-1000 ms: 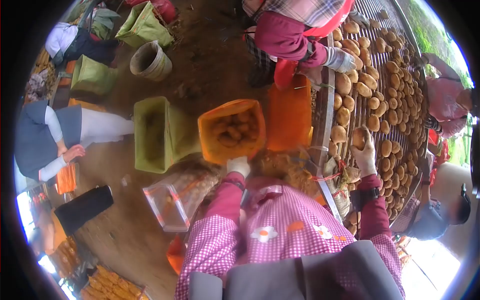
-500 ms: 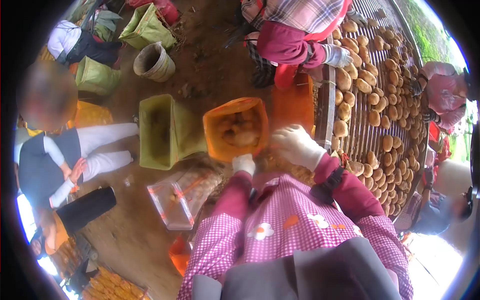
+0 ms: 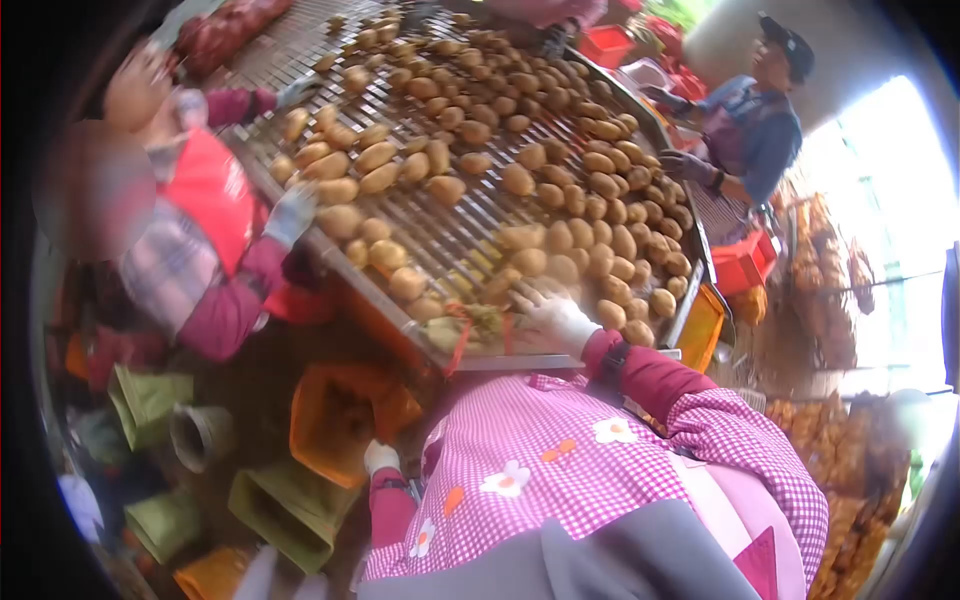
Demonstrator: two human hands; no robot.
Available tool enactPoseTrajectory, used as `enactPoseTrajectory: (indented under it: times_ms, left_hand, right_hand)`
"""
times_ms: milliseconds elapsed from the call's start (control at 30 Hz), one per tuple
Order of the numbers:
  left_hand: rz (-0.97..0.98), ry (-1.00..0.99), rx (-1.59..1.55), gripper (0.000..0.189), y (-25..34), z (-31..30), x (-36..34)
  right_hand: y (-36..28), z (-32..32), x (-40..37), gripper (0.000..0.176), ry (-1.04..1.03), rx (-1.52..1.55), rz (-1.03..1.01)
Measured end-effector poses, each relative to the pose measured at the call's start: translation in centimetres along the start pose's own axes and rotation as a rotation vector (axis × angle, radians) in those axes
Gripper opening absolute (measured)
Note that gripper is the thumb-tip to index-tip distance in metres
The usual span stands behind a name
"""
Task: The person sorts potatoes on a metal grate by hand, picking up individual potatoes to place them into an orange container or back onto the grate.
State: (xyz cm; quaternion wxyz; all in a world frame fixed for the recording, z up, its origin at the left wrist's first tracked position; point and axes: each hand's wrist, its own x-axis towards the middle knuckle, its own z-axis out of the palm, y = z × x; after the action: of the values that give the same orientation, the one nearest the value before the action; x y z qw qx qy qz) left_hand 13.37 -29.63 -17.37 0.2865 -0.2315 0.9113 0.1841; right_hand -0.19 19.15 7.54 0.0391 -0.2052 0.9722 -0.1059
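Note:
My right hand [image 3: 553, 316], in a white glove, lies with fingers spread on the near end of the slatted sorting table [image 3: 440, 240], touching nothing I can make out, with potatoes [image 3: 560, 268] just ahead of its fingertips. Many more potatoes [image 3: 500, 130] cover the table. My left hand [image 3: 380, 458], also gloved, hangs low beside the orange sack [image 3: 335, 420] on the ground, by its near edge; its grip is blurred. My pink checked apron fills the bottom of the view.
A person in a red apron [image 3: 200, 230] works at the table's left side, gloved hand [image 3: 290, 215] on the potatoes. Another person in blue [image 3: 750, 130] stands at the far right. Green sacks [image 3: 290, 505] and a bucket [image 3: 200, 435] sit on the ground; red crates [image 3: 745, 265] stand right.
My head has swung from the sacks on the ground up to the table. My right hand has gone from over the orange sack back onto the table by the potatoes.

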Motion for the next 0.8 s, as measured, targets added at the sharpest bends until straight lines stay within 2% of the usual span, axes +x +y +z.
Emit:
enactPoseTrajectory:
  times_ms: [67,200,300,333,367,400,467,500,567,667,700,733,767,800]
  left_hand:
    - [0.006,-0.005,-0.028,0.034,0.2,-1.0,-0.8]
    - [-0.048,-0.014,-0.001,0.038,2.8,-3.7,-1.6]
    - [0.049,0.157,-0.332,0.043,5.6,-5.4,-1.8]
    - [0.046,0.250,-0.362,0.044,8.6,-7.1,-2.8]
    - [0.046,0.340,-0.393,0.044,12.2,-9.1,-4.1]
    - [0.142,0.445,-0.400,0.044,14.8,-10.3,-4.6]
    - [0.353,0.617,-0.358,0.042,21.1,-13.1,-6.3]
    - [0.465,0.686,-0.309,0.041,25.0,-14.7,-7.8]
    - [0.583,0.548,-0.400,0.040,31.9,-16.2,-9.9]
    - [0.775,0.326,-0.206,0.041,40.0,-14.1,-10.3]
    - [0.813,0.258,-0.125,0.042,41.9,-12.8,-10.0]
    - [0.790,0.199,-0.025,0.056,43.2,-10.9,-8.6]
    - [0.795,0.200,0.035,0.060,44.0,-8.9,-7.8]
    - [0.797,0.206,0.094,0.065,44.9,-7.4,-7.4]
  right_hand:
    - [4.0,2.7,-3.4,0.081,-0.056,-0.024,0.116]
    - [8.0,1.9,-5.1,0.083,-0.096,-0.021,0.144]
    - [11.0,2.3,-3.4,0.084,-0.069,0.006,0.095]
    - [11.6,2.3,-2.6,0.084,-0.085,0.005,0.138]
    - [12.6,4.4,-2.2,0.065,0.130,0.015,0.090]
    - [13.6,5.0,-1.8,0.071,0.102,-0.086,0.118]
    - [14.8,5.2,-1.8,0.070,0.174,-0.069,0.229]
    - [15.1,4.4,-2.1,0.063,0.274,0.051,0.311]
    - [17.3,3.1,-3.4,0.050,0.551,0.240,0.495]
    - [19.5,0.4,-8.3,0.033,0.944,0.334,0.686]
    - [19.7,-0.6,-10.3,0.029,1.015,0.408,0.759]
    - [20.0,-0.9,-12.3,0.027,1.044,0.331,0.792]
    - [20.4,-1.3,-14.3,0.025,1.071,0.253,0.822]
    - [20.6,-1.1,-16.3,0.022,1.081,0.312,0.843]
